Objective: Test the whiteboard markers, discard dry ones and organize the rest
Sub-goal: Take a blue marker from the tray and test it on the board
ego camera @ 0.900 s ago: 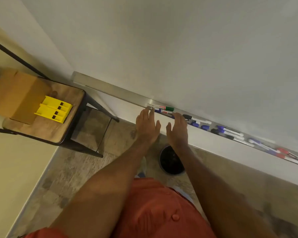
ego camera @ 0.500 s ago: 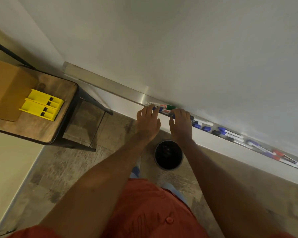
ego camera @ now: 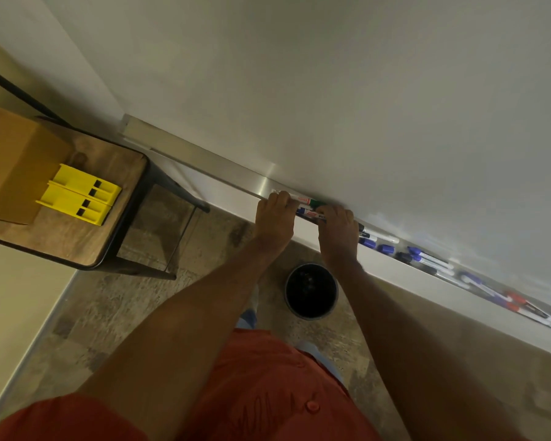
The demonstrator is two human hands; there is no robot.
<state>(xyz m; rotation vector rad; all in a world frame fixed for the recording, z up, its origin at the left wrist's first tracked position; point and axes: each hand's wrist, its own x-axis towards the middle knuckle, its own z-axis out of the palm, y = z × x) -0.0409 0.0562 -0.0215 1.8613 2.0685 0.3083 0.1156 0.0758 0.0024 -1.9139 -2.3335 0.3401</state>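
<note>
Both hands rest on the metal marker tray [ego camera: 204,168] under the whiteboard [ego camera: 363,90]. My left hand [ego camera: 275,218] curls its fingers over the left ends of a small bunch of markers. My right hand [ego camera: 337,232] curls over their right ends. Between the hands show a green-capped marker [ego camera: 312,202] and a blue marker [ego camera: 306,212]. Several more markers [ego camera: 427,259], blue, black and red, lie along the tray to the right. How many markers the hands cover is hidden.
A round black bin [ego camera: 311,291] stands on the floor below my right hand. At the left a wooden stool [ego camera: 77,243] carries a cardboard box [ego camera: 10,167] and two yellow holders [ego camera: 80,194]. My orange shirt fills the bottom of the view.
Both hands moved up from just below the tray onto it, and their fingers closed over the ends of the markers. The view shifted slightly to the right.
</note>
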